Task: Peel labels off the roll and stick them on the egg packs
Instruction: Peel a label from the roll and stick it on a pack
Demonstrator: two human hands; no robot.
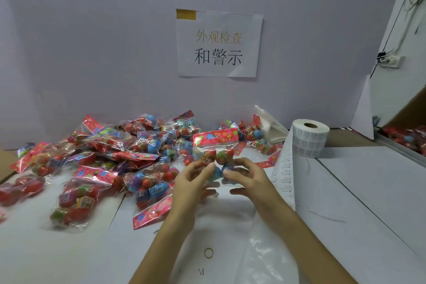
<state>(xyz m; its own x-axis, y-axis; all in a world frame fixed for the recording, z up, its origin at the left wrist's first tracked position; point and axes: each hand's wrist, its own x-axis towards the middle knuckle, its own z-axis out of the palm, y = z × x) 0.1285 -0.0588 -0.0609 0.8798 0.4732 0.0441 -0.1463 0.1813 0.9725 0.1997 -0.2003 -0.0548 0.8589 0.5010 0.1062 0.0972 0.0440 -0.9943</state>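
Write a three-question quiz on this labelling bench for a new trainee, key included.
1. True or false: the left hand and the right hand hold the same egg pack.
2. Where does the label roll stand? A) on the table, to the right of the hands; B) on the floor; C) in the left hand.
3. Fill in: the loose pile of packs lies on the ____ side of the table.

Key: 1 true; 2 A; 3 left.
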